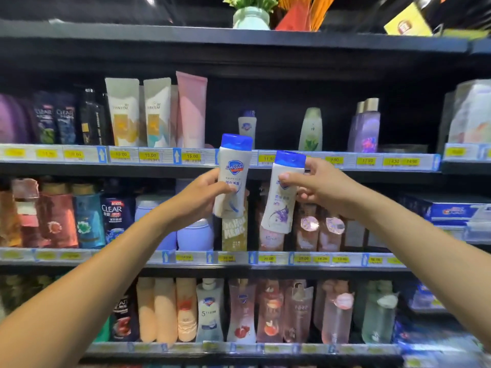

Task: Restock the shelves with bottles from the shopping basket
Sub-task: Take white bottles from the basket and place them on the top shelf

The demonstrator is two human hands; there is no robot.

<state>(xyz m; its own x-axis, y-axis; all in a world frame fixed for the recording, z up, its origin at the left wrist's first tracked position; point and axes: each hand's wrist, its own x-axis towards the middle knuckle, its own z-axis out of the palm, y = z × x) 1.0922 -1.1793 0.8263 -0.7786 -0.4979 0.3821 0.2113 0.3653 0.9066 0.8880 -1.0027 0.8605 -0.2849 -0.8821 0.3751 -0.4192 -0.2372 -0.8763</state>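
Left fingers (225, 188) around white bottle (233, 171); right fingers (288, 179) around lavender-print bottle (280, 205).

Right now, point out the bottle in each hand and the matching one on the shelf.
Left bottle (233, 176), head view, logo on label.
Right bottle (280, 208), head view, lower label.
Shelf bottle (247, 126), head view, front of body.

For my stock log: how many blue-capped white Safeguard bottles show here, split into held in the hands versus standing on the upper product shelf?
Held in left hand: 1
Held in right hand: 1
Standing on upper shelf: 1
Total: 3
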